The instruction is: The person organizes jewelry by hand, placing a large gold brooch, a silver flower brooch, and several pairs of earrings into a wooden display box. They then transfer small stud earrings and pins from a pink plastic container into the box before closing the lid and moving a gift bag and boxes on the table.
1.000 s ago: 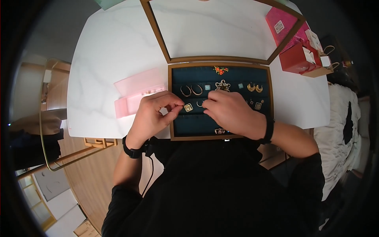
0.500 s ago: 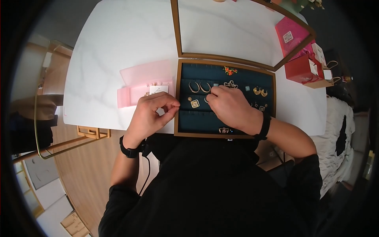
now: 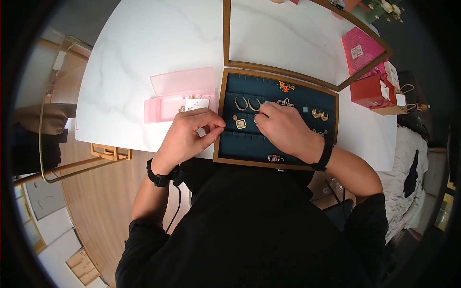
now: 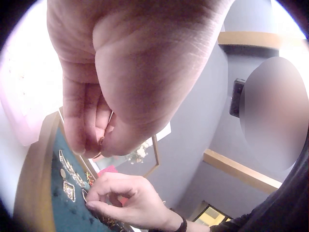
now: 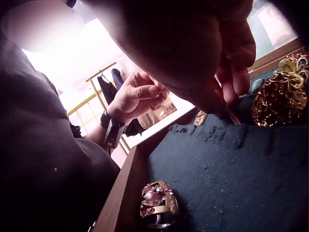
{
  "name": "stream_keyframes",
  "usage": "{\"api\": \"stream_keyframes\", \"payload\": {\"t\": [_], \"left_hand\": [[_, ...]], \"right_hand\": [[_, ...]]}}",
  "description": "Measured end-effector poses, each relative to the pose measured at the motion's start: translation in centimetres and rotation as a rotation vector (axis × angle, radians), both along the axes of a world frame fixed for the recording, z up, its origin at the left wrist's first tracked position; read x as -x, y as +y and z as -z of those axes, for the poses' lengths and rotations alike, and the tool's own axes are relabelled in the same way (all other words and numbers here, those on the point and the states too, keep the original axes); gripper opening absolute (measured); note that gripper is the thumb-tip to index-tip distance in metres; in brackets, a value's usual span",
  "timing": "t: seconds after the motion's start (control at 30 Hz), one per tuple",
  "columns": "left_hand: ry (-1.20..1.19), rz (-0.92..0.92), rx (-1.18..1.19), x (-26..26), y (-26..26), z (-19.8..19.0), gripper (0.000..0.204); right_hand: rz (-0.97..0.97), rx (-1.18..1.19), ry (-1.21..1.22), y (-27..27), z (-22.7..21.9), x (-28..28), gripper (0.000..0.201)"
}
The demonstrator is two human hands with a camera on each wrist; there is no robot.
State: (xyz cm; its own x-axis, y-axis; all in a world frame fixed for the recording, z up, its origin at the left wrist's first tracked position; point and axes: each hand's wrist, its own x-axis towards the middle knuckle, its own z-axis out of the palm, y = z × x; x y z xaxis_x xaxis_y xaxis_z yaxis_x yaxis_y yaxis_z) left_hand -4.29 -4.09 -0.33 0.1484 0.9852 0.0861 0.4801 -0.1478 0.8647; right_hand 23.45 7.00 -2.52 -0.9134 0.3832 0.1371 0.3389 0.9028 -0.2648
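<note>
In the head view a wooden-framed jewellery case with a dark lining holds several earrings. The left hand is over its left edge, thumb and fingertips together; the left wrist view shows a tiny gold piece pinched there. Right of these fingertips lies an earring with a square pendant. Over the middle row, the right hand pinches a thin hoop, mostly hidden by its fingers. A pink-stoned ring sits in the lower row. Hoop earrings occupy the row above.
An open pink box holding a white card and small jewellery stands left of the case. The glass lid is raised behind. Pink and red bags stand at the right, flowers at the back.
The left hand has drawn back from the square earring to the case's left edge, uncovering its round top. The right hand stays at the hoop. The head view has shifted.
</note>
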Motion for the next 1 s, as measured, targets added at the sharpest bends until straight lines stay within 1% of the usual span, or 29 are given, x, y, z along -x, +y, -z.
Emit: {"api": "stream_keyframes", "payload": {"t": [0.03,0.07,0.13,0.17,0.23,0.27,0.33,0.47,0.53,0.73,1.0], "left_hand": [[0.005,0.002,0.002,0.0,0.0,-0.1,0.012],[0.006,0.003,0.003,0.0,0.0,-0.1,0.012],[0.01,0.003,0.006,0.0,-0.1,0.0,0.013],[0.01,0.003,0.006,0.0,-0.1,0.0,0.013],[0.002,0.002,0.003,0.0,-0.2,0.1,0.013],[0.002,-0.001,0.004,0.1,-0.3,0.1,0.013],[-0.005,0.009,-0.001,0.1,-0.3,0.1,0.013],[-0.012,0.012,-0.006,0.0,-0.3,0.5,0.014],[-0.021,0.025,-0.055,0.0,-0.2,0.8,0.01],[-0.012,0.028,-0.044,0.0,-0.2,0.8,0.009],[-0.013,0.038,-0.044,0.1,-0.2,1.0,0.008]], "right_hand": [[0.006,0.002,0.013,0.0,0.1,0.1,0.013],[0.007,0.003,0.014,0.1,0.0,0.1,0.013],[-0.014,0.001,-0.015,0.2,-0.3,0.1,0.005],[-0.014,0.001,-0.015,0.2,-0.3,0.1,0.005],[0.074,0.088,0.039,0.2,-0.1,-0.1,0.006],[0.071,0.089,0.038,0.3,-0.2,-0.2,0.006],[0.15,0.177,0.145,0.6,-0.5,-0.5,0.009],[0.164,0.235,0.138,1.1,-0.7,-1.2,0.009],[0.178,0.257,0.008,1.1,-1.2,-1.3,0.007],[0.153,0.22,0.068,1.0,-0.8,-1.2,0.009],[0.12,0.16,0.051,0.6,-0.6,-0.7,0.008]]}}
